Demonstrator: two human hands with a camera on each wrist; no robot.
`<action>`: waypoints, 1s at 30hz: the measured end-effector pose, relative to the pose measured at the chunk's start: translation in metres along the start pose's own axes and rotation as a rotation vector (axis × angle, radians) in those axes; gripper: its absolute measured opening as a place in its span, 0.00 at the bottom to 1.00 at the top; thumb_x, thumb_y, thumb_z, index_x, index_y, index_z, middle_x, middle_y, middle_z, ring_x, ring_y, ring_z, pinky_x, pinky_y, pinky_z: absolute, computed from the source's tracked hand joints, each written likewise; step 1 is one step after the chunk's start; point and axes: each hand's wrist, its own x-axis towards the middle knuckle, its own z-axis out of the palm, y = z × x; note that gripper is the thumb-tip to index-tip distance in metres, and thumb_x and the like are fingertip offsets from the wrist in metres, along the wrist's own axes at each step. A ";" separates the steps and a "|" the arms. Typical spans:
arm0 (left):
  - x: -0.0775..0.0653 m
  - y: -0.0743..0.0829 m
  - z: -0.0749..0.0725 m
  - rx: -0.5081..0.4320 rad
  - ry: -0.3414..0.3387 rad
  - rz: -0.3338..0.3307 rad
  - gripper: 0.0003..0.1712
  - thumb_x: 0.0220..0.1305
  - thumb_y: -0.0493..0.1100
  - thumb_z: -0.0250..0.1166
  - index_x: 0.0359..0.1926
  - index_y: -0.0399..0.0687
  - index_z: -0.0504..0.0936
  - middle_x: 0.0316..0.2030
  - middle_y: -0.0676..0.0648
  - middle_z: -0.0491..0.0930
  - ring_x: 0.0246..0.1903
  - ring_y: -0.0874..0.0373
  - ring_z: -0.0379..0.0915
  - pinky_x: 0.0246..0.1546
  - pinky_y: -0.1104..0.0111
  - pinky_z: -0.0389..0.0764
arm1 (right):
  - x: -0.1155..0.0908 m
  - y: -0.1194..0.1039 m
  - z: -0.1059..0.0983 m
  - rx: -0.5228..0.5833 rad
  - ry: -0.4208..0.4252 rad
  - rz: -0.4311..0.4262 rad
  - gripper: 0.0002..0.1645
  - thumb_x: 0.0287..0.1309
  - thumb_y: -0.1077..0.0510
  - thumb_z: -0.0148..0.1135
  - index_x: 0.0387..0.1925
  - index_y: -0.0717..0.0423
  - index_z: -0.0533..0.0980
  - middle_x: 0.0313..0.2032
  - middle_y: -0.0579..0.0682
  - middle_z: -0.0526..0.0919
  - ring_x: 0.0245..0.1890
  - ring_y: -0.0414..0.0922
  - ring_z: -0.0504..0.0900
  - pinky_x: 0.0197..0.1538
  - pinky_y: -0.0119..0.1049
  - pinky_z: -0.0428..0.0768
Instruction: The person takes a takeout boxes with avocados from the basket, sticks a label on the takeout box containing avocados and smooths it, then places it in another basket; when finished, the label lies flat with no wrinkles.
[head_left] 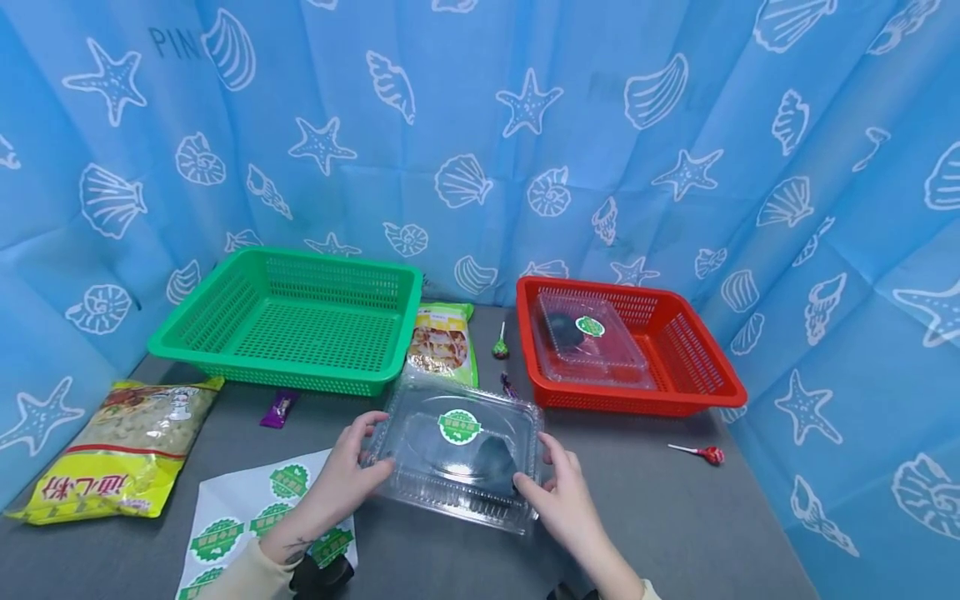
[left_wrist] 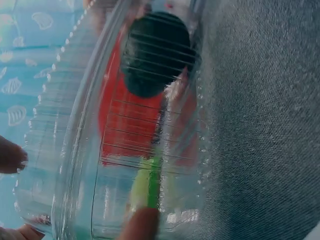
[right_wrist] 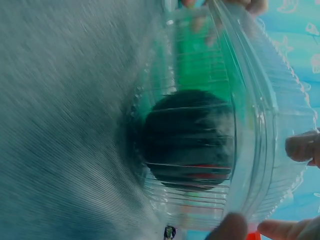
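A clear plastic clamshell box (head_left: 420, 417), closed, is between my two hands near the front middle of the grey table. On its lid is a round green-and-white sticker (head_left: 459, 427). Inside, toward the right end, lies a dark rounded thing (right_wrist: 187, 137), seen through the ribbed wall in both wrist views. My left hand (head_left: 352, 467) grips the box's left edge, thumb on the near side and fingers farther back. The right edge is held by my right hand (head_left: 558, 492) in the same way, its thumb near the front corner.
A green basket (head_left: 315, 379) stands back left; a red basket (head_left: 622, 400) at right holds another stickered clamshell box (head_left: 592, 342). Around lie a yellow pasta bag (head_left: 120, 450), another food bag (head_left: 442, 342), a sticker sheet (head_left: 232, 500), a purple candy (head_left: 279, 408) and several lollipops (head_left: 711, 455).
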 end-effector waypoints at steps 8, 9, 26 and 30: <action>0.021 -0.004 -0.002 -0.011 -0.020 0.054 0.30 0.46 0.34 0.57 0.53 0.60 0.65 0.47 0.43 0.64 0.23 0.55 0.63 0.16 0.66 0.72 | -0.012 0.002 0.001 -0.044 -0.004 0.038 0.42 0.41 0.45 0.65 0.58 0.51 0.59 0.43 0.57 0.66 0.22 0.40 0.66 0.24 0.31 0.67; 0.024 -0.005 -0.003 -0.009 -0.021 0.068 0.30 0.46 0.34 0.56 0.53 0.60 0.66 0.46 0.43 0.65 0.22 0.55 0.63 0.16 0.66 0.71 | -0.012 0.002 0.001 -0.051 -0.004 0.039 0.42 0.41 0.43 0.65 0.57 0.52 0.59 0.44 0.57 0.66 0.22 0.40 0.66 0.24 0.31 0.67; 0.038 -0.030 -0.041 -0.224 0.251 0.169 0.31 0.56 0.46 0.59 0.57 0.49 0.56 0.45 0.38 0.63 0.35 0.49 0.71 0.27 0.62 0.79 | 0.039 0.018 -0.014 -0.148 0.266 -0.580 0.27 0.34 0.57 0.70 0.41 0.58 0.73 0.42 0.52 0.71 0.41 0.46 0.69 0.37 0.40 0.71; 0.067 -0.075 -0.070 -0.479 0.428 0.195 0.37 0.54 0.47 0.61 0.58 0.56 0.48 0.41 0.42 0.58 0.31 0.46 0.70 0.27 0.59 0.79 | 0.052 0.023 -0.018 -0.175 0.224 -0.724 0.27 0.36 0.57 0.68 0.43 0.55 0.73 0.45 0.52 0.72 0.45 0.47 0.67 0.43 0.43 0.69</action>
